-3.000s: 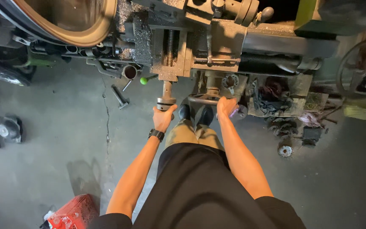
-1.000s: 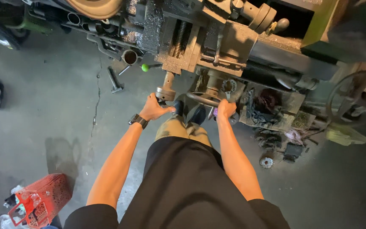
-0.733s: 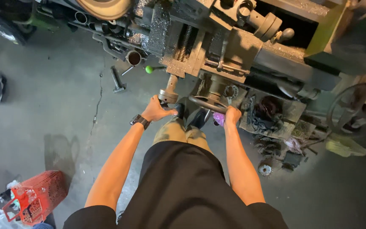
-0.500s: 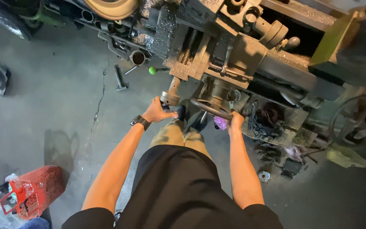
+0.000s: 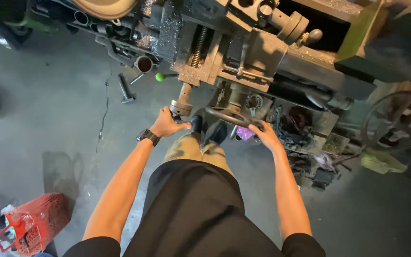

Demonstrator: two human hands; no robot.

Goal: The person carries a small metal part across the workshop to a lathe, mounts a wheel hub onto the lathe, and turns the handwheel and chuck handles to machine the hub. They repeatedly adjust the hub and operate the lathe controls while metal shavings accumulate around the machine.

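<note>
While the cross-slide crank (image 5: pixel 181 107) at the frame's centre is gripped by the closed left hand (image 5: pixel 166 125), the lathe's handwheel (image 5: pixel 233 117) just right of it is clasped by the right hand (image 5: pixel 265 136).

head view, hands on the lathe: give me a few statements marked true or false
1. The left hand grips the crank handle that sticks out from the machine. True.
2. The right hand hangs free at the person's side. False: it rests on the rim of the round handwheel.
3. A dark watch sits on the left wrist. True.
4. A red perforated basket stands on top of the lathe. False: it lies on the concrete floor at lower left.
5. A green knob shows near the lathe's front edge. True.
</note>
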